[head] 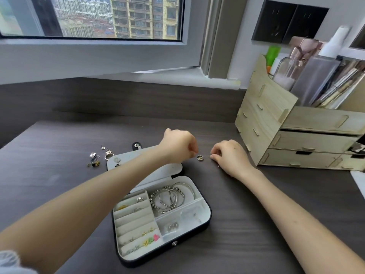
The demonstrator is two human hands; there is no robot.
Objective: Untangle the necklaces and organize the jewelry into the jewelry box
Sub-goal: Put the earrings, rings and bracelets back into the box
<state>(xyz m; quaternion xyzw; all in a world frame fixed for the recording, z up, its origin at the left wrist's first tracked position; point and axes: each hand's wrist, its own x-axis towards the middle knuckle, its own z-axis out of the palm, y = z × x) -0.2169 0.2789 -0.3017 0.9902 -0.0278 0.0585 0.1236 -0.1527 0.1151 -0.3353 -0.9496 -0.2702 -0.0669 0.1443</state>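
Left hand (178,147) and right hand (229,155), fingers curled, flank the pendant (200,158), probably pinching its chain apart; chain too fine to see.

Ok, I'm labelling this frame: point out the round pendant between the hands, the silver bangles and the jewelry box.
round pendant (200,158), head view, centre of the disc.
silver bangles (180,191), head view, beaded hoop in the box's far compartment.
jewelry box (174,243), head view, snap on its near rim.
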